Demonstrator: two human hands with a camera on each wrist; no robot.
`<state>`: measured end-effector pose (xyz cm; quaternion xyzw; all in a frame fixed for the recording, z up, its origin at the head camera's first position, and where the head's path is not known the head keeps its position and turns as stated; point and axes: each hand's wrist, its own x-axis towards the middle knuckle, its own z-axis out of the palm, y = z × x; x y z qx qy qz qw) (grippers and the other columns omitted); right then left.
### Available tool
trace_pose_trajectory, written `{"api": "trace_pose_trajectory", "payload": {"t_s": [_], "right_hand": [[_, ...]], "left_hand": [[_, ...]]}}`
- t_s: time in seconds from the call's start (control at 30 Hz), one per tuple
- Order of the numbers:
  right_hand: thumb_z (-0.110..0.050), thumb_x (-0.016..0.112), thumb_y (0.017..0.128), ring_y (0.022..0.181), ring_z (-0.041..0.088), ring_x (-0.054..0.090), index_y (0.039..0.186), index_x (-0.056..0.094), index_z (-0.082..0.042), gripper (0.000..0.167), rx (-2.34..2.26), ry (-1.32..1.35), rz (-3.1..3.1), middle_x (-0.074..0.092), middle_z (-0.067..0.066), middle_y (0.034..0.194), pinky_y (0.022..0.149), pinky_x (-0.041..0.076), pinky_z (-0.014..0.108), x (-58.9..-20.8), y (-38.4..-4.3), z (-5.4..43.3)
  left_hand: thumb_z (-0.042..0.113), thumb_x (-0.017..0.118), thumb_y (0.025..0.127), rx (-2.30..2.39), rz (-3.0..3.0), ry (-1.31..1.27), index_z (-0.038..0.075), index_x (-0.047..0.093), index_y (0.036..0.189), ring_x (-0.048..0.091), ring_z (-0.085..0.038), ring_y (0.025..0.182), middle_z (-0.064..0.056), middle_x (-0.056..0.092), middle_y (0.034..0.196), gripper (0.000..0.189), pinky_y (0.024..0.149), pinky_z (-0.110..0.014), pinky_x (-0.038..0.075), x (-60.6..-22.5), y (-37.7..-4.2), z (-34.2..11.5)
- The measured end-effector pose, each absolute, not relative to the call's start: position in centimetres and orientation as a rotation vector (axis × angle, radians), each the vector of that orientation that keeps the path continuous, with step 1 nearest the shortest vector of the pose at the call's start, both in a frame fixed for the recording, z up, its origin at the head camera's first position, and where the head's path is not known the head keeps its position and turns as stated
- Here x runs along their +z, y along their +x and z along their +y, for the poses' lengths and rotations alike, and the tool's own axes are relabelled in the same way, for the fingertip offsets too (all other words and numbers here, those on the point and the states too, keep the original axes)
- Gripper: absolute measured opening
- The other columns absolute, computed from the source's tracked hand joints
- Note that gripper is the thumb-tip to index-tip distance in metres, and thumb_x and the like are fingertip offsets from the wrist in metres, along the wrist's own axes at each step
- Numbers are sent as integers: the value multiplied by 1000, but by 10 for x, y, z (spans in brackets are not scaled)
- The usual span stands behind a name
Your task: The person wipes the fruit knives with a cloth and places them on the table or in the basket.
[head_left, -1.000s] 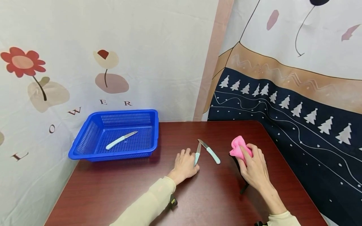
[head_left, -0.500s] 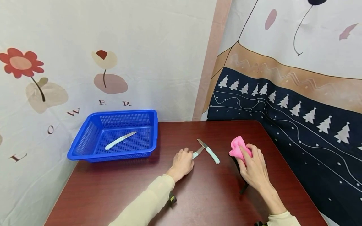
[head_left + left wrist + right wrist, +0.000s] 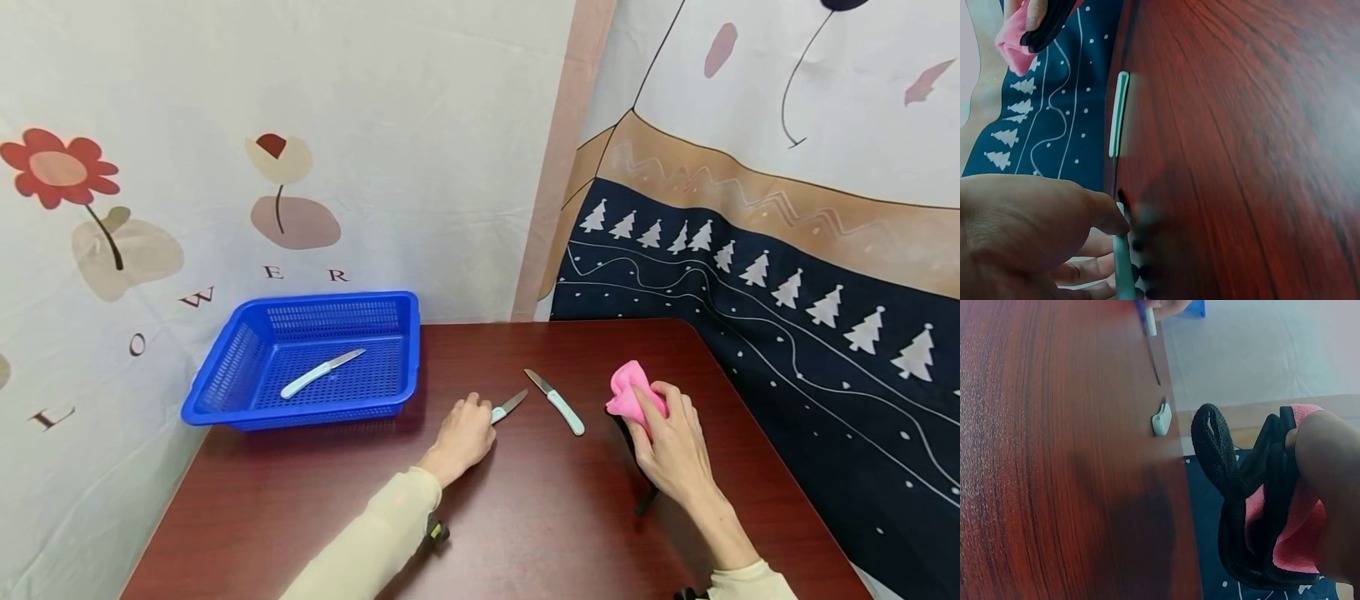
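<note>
My left hand (image 3: 461,433) grips a paring knife (image 3: 511,404) by its pale mint handle, the blade pointing right and away. In the left wrist view the thumb presses on the knife handle (image 3: 1123,265), with the fingers behind it. A second paring knife (image 3: 555,402) lies on the table to the right, handle toward me. My right hand (image 3: 677,446) pinches a bunched pink cloth (image 3: 633,390) above the table's right side. The right wrist view shows the cloth's black trim (image 3: 1235,544) and a black loop (image 3: 1215,447) hanging from it.
A blue perforated basket (image 3: 300,415) stands at the back left of the dark wood table (image 3: 525,517). Inside it lies another paring knife (image 3: 322,373). A printed fabric wall (image 3: 450,167) runs behind the table, and a navy one with trees (image 3: 825,375) along the right.
My left hand has moved left across the table with the knife, whose blade has turned rightward and drawn apart from the loose knife. My right hand and the pink cloth have stayed in place.
</note>
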<state>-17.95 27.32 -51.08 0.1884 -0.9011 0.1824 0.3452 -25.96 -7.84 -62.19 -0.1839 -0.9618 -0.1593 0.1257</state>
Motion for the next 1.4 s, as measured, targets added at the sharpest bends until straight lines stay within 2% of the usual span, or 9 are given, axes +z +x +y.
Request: {"api": "trace_pose_trajectory", "payload": {"t_s": [0.27, 0.47, 0.53, 0.73, 0.9, 1.0, 1.13, 1.27, 1.4], "right_hand": [[-9, 80, 91, 103, 46, 59, 138, 74, -1, 49, 488, 509, -2323, 62, 32, 133, 87, 48, 57, -510, -180, 269], [-9, 82, 90, 105, 45, 58, 139, 74, -2, 50, 512, 536, -2311, 63, 31, 133, 88, 46, 54, -507, -179, 262], [-7, 82, 89, 105, 44, 58, 140, 74, -3, 52, 524, 549, -2306, 63, 31, 133, 87, 46, 54, -505, -179, 258], [-7, 82, 88, 105, 47, 60, 143, 73, -6, 56, 534, 620, -2252, 64, 32, 132, 87, 47, 54, -499, -178, 245], [-11, 78, 93, 109, 47, 59, 144, 73, -6, 52, 567, 679, -2227, 63, 32, 133, 91, 46, 53, -493, -177, 234], [-25, 68, 107, 113, 46, 58, 144, 73, -6, 42, 594, 706, -2225, 63, 32, 135, 95, 46, 52, -490, -176, 226], [-43, 55, 116, 111, 44, 59, 144, 74, -8, 49, 606, 761, -2156, 64, 30, 134, 94, 45, 49, -486, -176, 212], [-40, 55, 116, 108, 41, 60, 144, 75, -9, 46, 594, 837, -2070, 66, 30, 132, 91, 45, 48, -482, -175, 198], [-36, 54, 116, 110, 38, 61, 143, 75, -8, 44, 544, 902, -2028, 67, 28, 133, 88, 49, 50, -478, -173, 185]], "left_hand": [[14, 76, 95, -520, -2800, -484, 3, 65, 108, 67, -26, 70, -11, 58, 104, 20, 65, -40, 61, -627, -260, -100], [11, 63, 96, -597, -2629, -523, 8, 60, 106, 65, -30, 73, -7, 63, 93, 11, 63, -50, 54, -634, -263, -108], [10, 60, 97, -631, -2564, -566, 5, 61, 110, 68, -34, 81, -10, 69, 94, 14, 69, -54, 55, -616, -252, -109], [4, 55, 99, -845, -2467, -675, 0, 63, 118, 69, -33, 85, -15, 71, 99, 20, 74, -59, 58, -557, -219, -103], [-1, 57, 104, -1059, -2568, -653, -1, 67, 124, 68, -27, 91, -12, 71, 102, 22, 81, -47, 62, -511, -194, -97], [4, 56, 111, -1180, -2631, -615, 2, 70, 127, 63, -19, 89, -6, 68, 96, 21, 80, -36, 57, -497, -188, -96], [13, 55, 117, -1341, -2682, -591, 9, 73, 126, 57, -7, 82, -4, 71, 92, 20, 77, -26, 49, -487, -184, -97], [19, 50, 120, -1544, -2687, -625, 11, 73, 122, 54, -3, 76, -10, 72, 92, 25, 72, -23, 45, -480, -179, -99], [21, 46, 122, -1803, -2637, -686, 6, 72, 119, 52, -4, 72, -15, 64, 88, 31, 66, -21, 43, -476, -177, -99]]}}
